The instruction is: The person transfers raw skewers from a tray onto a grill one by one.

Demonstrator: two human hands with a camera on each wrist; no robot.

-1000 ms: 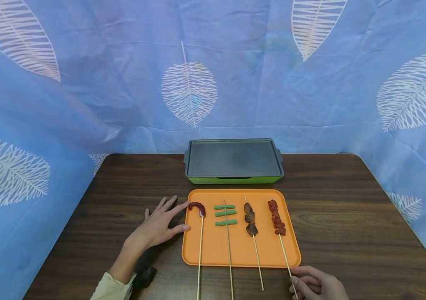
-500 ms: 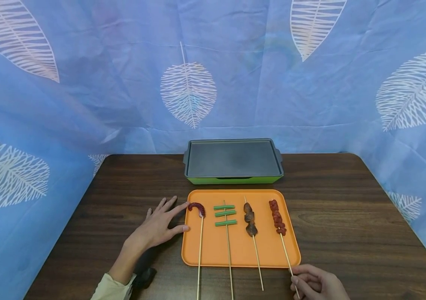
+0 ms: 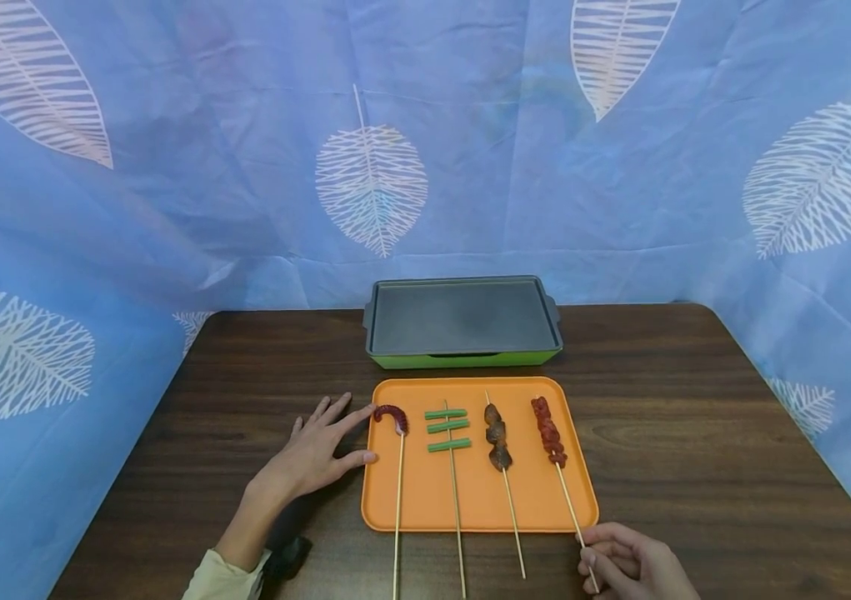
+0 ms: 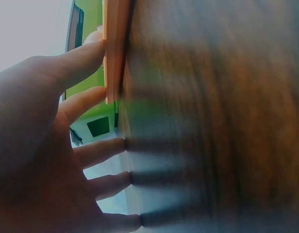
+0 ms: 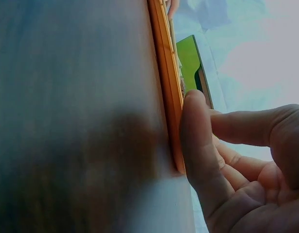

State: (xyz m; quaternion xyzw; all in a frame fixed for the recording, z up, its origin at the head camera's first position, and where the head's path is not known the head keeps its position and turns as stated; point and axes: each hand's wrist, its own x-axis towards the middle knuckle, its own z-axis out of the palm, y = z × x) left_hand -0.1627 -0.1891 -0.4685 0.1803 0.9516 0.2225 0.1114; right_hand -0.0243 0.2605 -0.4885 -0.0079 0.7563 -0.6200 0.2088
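Observation:
In the head view my right hand (image 3: 638,560) pinches the bare stick of the red meat skewer (image 3: 548,432) between thumb and fingers, just past the front right corner of the orange tray (image 3: 481,508). My left hand (image 3: 308,457) lies spread at the tray's left edge. Its thumb and index fingertips meet the rim, as the left wrist view also shows; the other fingertips rest on the table. Across the tray lie a curled dark-red tentacle skewer (image 3: 395,417), a skewer with green stalks (image 3: 448,427) and a brown-chunk skewer (image 3: 498,437). Their sticks stick out over the front rim.
Behind the tray stands a green grill with a dark flat plate (image 3: 464,317), close to the far edge of the brown wooden table (image 3: 695,417). A blue leaf-print cloth (image 3: 470,167) hangs around the back and sides.
My right hand and the red meat skewer have shifted very slightly forward, the stick still in its fingers. The left hand and other skewers stay put. The head view has drifted a little.

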